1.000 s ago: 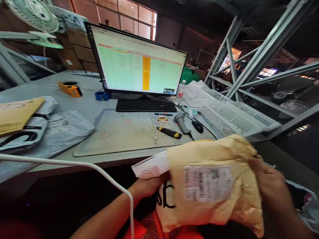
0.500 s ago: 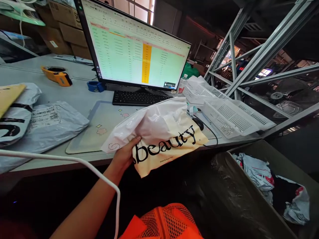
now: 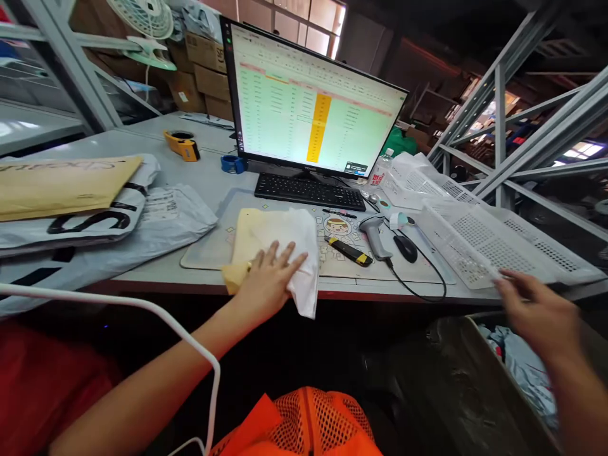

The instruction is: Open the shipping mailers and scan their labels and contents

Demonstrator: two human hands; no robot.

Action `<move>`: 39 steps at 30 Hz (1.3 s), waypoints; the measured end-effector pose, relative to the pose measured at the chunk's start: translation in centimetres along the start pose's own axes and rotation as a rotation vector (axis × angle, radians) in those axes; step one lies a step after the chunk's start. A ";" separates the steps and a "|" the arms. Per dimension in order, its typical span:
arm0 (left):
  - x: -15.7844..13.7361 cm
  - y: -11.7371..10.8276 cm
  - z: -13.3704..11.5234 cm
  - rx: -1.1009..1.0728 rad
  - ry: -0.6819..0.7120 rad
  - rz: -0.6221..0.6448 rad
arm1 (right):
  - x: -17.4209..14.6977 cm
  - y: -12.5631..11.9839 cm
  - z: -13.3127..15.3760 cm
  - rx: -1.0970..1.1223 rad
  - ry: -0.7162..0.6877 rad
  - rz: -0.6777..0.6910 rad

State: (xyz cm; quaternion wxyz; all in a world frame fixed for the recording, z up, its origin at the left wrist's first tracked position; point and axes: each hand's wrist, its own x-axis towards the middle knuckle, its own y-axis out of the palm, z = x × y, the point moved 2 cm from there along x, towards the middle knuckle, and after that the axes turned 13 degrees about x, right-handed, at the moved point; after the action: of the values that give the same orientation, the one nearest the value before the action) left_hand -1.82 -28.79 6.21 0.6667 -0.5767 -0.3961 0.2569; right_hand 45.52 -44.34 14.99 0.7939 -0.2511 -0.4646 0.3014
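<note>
A cream-and-white plastic mailer bag (image 3: 247, 237) lies crumpled at the front edge of the desk, its white corner hanging over. Flat on top of it rests my left hand (image 3: 270, 278), fingers spread. On the right, my right hand (image 3: 539, 310) has its thumb and fingers closed at the near corner of a white perforated plastic basket (image 3: 463, 244). That hand is slightly blurred. Between the two hands lie a black-and-yellow utility knife (image 3: 349, 251), a grey barcode scanner (image 3: 375, 237) and a black mouse (image 3: 405, 247) on a printed desk mat (image 3: 213, 247).
Stacked parcels (image 3: 71, 196) cover the desk's left side. A monitor (image 3: 285, 95) and keyboard (image 3: 308, 191) stand behind. A tape dispenser (image 3: 182, 145) sits farther back. Below right, a bin (image 3: 475, 354) holds crumpled packaging. A white cable (image 3: 180, 335) crosses in front of my left arm.
The bag was lifted in my left hand with its lettering showing; now it lies on the desk under that hand. My right hand has come into view at the basket. The view has shifted left.
</note>
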 end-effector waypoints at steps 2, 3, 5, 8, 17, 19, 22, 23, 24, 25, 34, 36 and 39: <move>-0.2 1.6 -1.4 0.103 0.015 0.150 | 1.2 5.8 2.0 0.160 -0.071 0.108; -0.7 2.0 -2.1 0.122 0.014 0.165 | 1.6 9.0 3.7 0.256 -0.108 0.177; -1.9 2.4 -3.3 0.140 -0.002 0.140 | 2.1 15.2 8.5 0.439 -0.211 0.321; -4.2 3.0 -4.9 0.155 -0.042 0.092 | 1.7 22.5 16.8 0.643 -0.448 0.494; -11.7 8.8 -5.5 -0.166 0.077 0.222 | 0.9 35.4 24.6 0.449 -0.440 1.164; -12.6 6.2 -4.8 -0.409 0.206 0.218 | 1.1 36.1 24.2 0.466 -0.460 1.182; -10.4 -0.4 -2.1 -0.652 0.201 0.006 | 1.6 35.2 24.0 0.544 -0.538 1.104; -8.7 -2.2 -0.6 -0.665 0.124 -0.098 | 2.0 34.4 23.8 0.581 -0.559 1.025; -6.7 -3.5 0.9 -0.665 0.046 -0.186 | 2.5 33.3 23.5 0.611 -0.569 0.922; -4.7 -4.1 2.3 -0.638 0.042 -0.221 | 3.1 32.1 22.8 0.622 -0.560 0.800; 6.3 5.1 4.2 -0.169 -0.013 0.068 | 8.2 25.6 9.0 -0.213 0.106 0.501; 7.3 5.7 3.1 -0.173 -0.103 0.026 | 7.9 26.4 8.3 -0.260 0.138 0.567; 7.5 5.6 2.8 -0.251 -0.146 -0.079 | 7.8 27.6 8.6 -0.247 0.205 0.540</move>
State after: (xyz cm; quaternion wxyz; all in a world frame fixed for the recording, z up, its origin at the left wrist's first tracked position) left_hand 0.69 -20.05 2.60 0.5684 -0.6192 -0.4950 0.2201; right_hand 34.11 -18.69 4.62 0.6913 -0.4889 -0.3318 0.4158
